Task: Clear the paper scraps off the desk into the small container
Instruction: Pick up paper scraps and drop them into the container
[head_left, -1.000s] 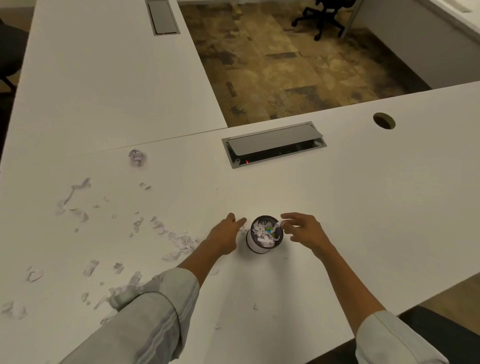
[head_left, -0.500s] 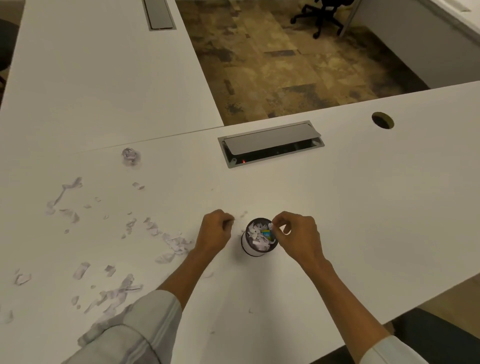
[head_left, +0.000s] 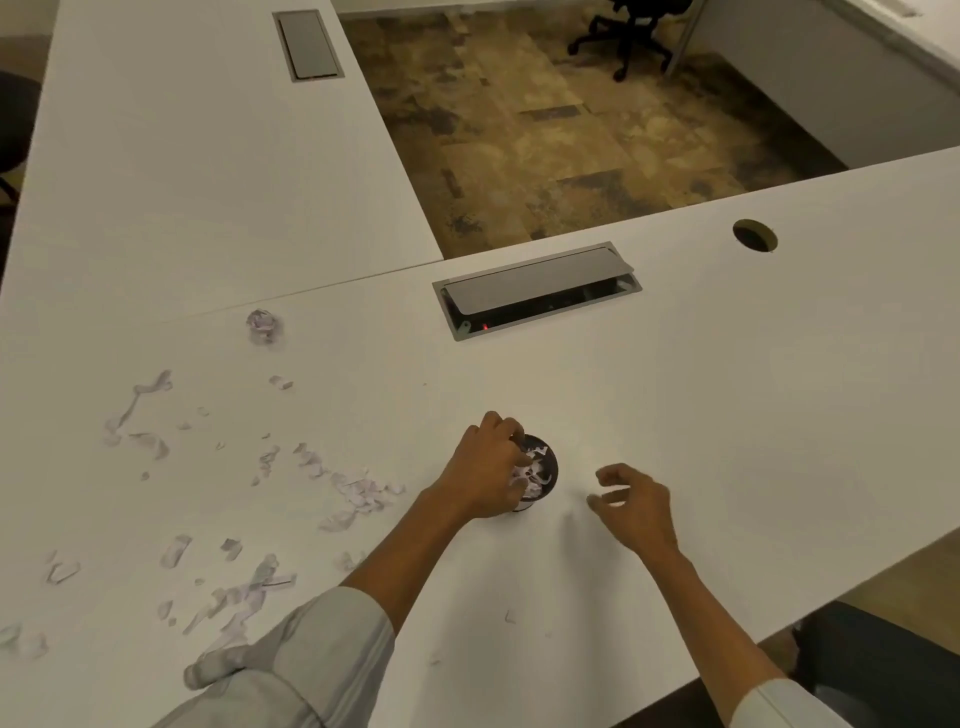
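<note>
A small dark round container (head_left: 546, 464), heaped with white paper scraps, stands on the white desk (head_left: 753, 415). My left hand (head_left: 482, 474) sits over its left rim with the fingers bunched, their tips down among the scraps in it. A little to the right of the container, my right hand (head_left: 631, 506) hovers low over the desk, fingers curled and apart, holding nothing. Loose paper scraps (head_left: 363, 491) lie scattered across the desk to the left. A crumpled paper ball (head_left: 263, 325) lies farther back on the left.
A grey cable box (head_left: 537, 291) with its lid ajar is set into the desk behind the container. A round cable hole (head_left: 754, 235) is at the back right. A tiny scrap (head_left: 510, 617) lies between my forearms. The desk's front edge runs close on the right.
My left hand has moved right from the desk onto the container's mouth. My right hand has left the container's rim and drawn away to the right, with its fingers loosened.
</note>
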